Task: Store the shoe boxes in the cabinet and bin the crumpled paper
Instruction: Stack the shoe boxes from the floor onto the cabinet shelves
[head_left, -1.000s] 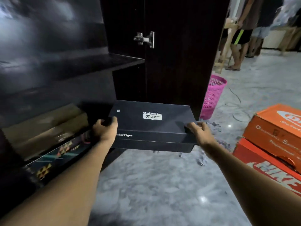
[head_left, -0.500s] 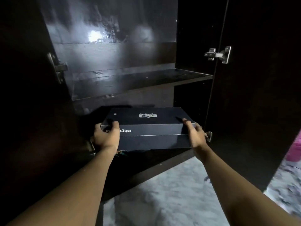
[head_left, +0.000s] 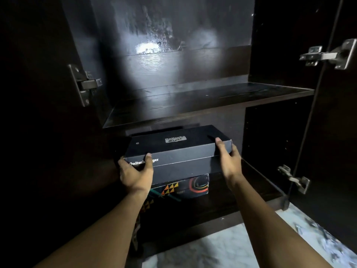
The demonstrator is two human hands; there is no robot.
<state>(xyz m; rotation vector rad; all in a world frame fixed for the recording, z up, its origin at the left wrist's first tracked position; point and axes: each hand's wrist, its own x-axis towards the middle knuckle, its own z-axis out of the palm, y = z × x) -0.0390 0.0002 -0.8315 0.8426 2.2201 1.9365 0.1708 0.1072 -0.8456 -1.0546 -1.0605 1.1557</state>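
A black Onitsuka Tiger shoe box (head_left: pixel 179 149) sits at the mouth of the dark cabinet's lower compartment, under the middle shelf (head_left: pixel 202 101). My left hand (head_left: pixel 136 173) grips its front left corner, thumb on the lid. My right hand (head_left: pixel 229 157) clasps its right end. The box rests on or just above a patterned shoe box (head_left: pixel 185 187) with triangles and coloured rings, lying on the cabinet floor. No crumpled paper or bin is in view.
The cabinet doors stand open on both sides, with metal hinges on the left door (head_left: pixel 85 85) and on the right door (head_left: pixel 328 56). The middle shelf is bare. Grey marbled floor (head_left: pixel 222 246) shows below the cabinet.
The view has swung from the room to face the cabinet. Both hands have carried the black box further in, over the patterned box. The orange boxes and pink bin have left the view.
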